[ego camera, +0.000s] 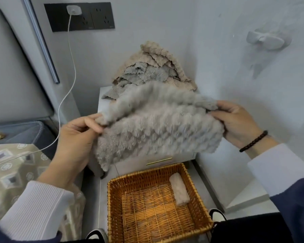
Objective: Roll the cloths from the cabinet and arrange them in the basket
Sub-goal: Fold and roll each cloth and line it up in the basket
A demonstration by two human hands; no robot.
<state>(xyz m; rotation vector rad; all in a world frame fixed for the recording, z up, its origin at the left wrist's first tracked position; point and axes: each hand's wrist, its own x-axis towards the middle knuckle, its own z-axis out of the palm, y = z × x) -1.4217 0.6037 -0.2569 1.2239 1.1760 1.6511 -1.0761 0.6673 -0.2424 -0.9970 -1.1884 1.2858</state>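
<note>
The person stands over a small white cabinet (165, 159) in the corner, holding a fluffy grey cloth (156, 127) stretched between both hands above its top. The left hand (77, 135) pinches the cloth's left edge between thumb and fingers; the right hand (235, 123) grips the right edge the same way, fingers curled under the fabric. The cloth sags in the middle and its near-left corner hangs down in front of the cabinet.

Behind it, on the far part of the cabinet top, a loose pile of cloths (154, 71), beige and grey, leans against the wall. On the floor in front sits a wicker basket (112, 199), with one rolled pale cloth (179, 189) lying along its right side.

This looks like the start of the second roll, with the cloth only being spread or folded so far. What could go wrong: the fabric is thick and springy, so a roll begun in the air with a slack middle may come out loose and unwind once set down. The hanging corner could get folded in crooked. The pile behind looks unsteady, and a brush from the cloth or a sleeve might tip it off the cabinet. A white cable (67, 95) hangs just left, within snagging reach.
</note>
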